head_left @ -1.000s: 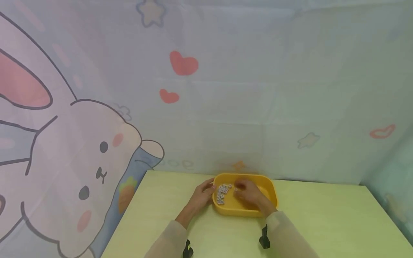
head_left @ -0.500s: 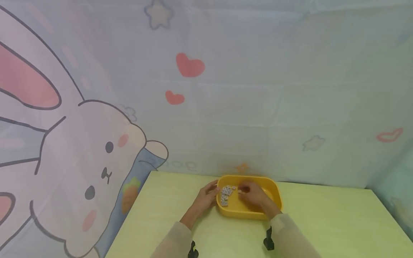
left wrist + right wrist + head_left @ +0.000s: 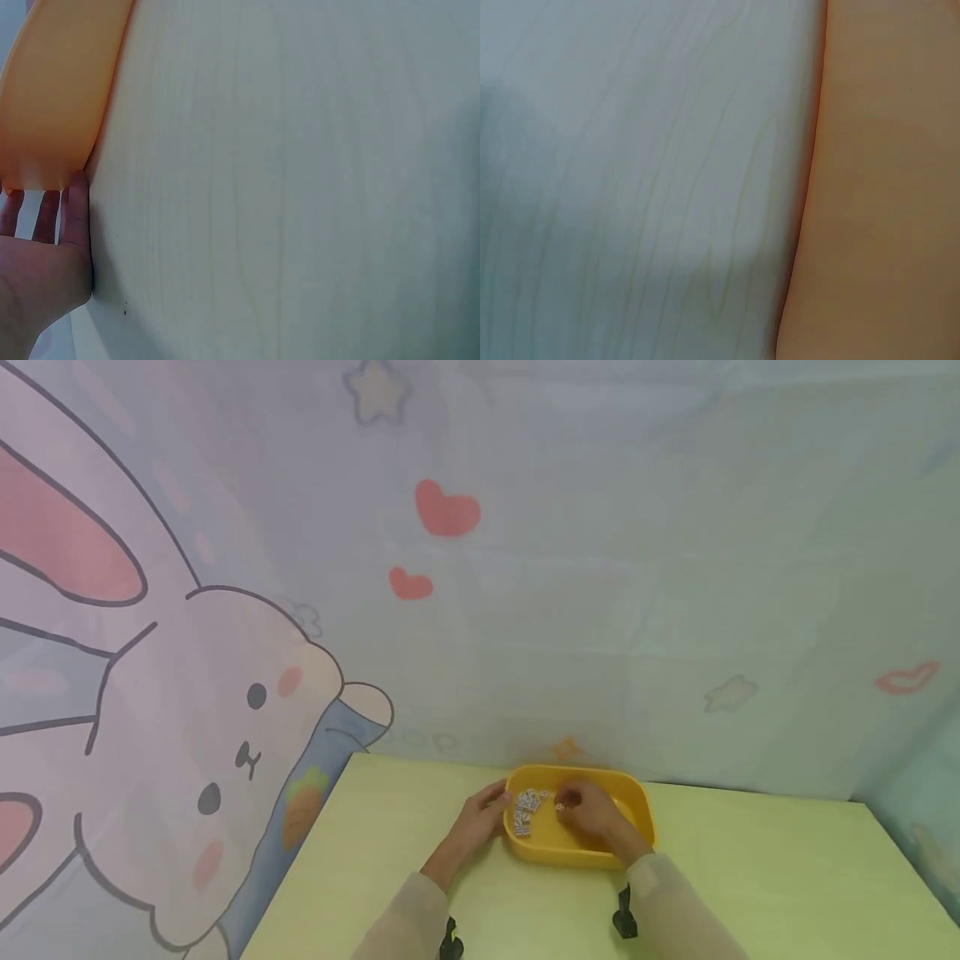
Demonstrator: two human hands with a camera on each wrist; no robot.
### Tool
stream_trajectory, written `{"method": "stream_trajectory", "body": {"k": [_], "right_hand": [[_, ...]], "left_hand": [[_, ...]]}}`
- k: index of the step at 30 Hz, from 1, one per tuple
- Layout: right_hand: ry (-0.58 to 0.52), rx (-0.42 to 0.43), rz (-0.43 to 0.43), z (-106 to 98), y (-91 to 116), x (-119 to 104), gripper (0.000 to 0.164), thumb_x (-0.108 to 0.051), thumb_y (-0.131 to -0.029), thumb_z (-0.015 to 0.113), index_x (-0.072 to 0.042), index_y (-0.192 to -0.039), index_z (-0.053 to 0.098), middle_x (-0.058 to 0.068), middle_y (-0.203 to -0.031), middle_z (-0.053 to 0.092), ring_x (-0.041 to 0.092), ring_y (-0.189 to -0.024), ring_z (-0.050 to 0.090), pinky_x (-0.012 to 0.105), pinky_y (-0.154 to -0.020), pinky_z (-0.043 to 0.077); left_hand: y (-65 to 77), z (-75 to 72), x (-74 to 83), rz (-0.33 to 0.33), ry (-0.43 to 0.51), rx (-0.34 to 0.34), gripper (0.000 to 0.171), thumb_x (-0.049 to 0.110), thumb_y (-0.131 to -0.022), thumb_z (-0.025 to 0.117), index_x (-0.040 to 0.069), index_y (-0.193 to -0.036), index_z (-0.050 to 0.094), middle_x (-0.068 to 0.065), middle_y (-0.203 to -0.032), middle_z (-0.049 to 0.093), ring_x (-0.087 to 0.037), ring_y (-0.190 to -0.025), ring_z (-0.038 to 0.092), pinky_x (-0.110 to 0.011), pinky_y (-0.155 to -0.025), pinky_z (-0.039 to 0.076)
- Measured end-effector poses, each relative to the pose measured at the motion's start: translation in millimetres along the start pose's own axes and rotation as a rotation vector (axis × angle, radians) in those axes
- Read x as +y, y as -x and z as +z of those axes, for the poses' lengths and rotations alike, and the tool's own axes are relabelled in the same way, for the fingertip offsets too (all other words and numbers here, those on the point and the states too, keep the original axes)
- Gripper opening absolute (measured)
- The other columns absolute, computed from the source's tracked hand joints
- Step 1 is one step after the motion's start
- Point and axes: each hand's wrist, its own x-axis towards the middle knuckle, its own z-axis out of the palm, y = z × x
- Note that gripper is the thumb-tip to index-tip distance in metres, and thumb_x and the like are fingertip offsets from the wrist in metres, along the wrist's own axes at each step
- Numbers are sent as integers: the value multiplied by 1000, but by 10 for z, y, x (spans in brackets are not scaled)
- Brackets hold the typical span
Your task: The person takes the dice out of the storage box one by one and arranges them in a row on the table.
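A shallow yellow tray (image 3: pixel 566 858) stands on the table in the head view. Small white dice with dark spots (image 3: pixel 527 806) are gathered along its left end, some in a column. My left hand (image 3: pixel 476 820) holds that end, thumb at the rim; in the left wrist view its fingers (image 3: pixel 46 217) meet the outer wall. Inside the tray, my right hand (image 3: pixel 594 814) pinches one die (image 3: pixel 560 807) just right of the pile. The right wrist view shows only the tray's outer wall (image 3: pixel 885 187) and table, the hand being out of it.
The pale yellow-green table (image 3: pixel 765 860) spreads to both sides of the tray. Close behind the tray hangs a cloth backdrop (image 3: pixel 570 643) printed with a rabbit, hearts and stars. Dark straps (image 3: pixel 624 917) hang by the cream sleeves.
The head view has shifted slightly, so everything sits a little further right. My right fingers have turned the die a little near the pile. The left hand stays at the tray's end.
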Motion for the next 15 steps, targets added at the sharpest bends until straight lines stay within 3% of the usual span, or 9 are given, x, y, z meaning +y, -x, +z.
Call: {"method": "stream_trajectory", "body": {"k": [9,15], "right_hand": [[3,6,-39,-41,-117,37,12,8,-83,78,2,-93,74,8,-91,72,19,-87,62,35,-81,57],[6,0,12,-51,-174,44,11,5,-85,79,-1,-94,76,5,-92,71,18,-87,61,36,-81,57]], "left_hand": [[-74,23,25,9,-24,54,51,30,-112,57,8,-158,49,-23,-155,50,-36,-125,64,-36,-95,64],[-115,14,8,4,-29,66,50,30,-112,56,10,-157,51,-21,-152,53,-31,-123,65,-35,-94,63]]}}
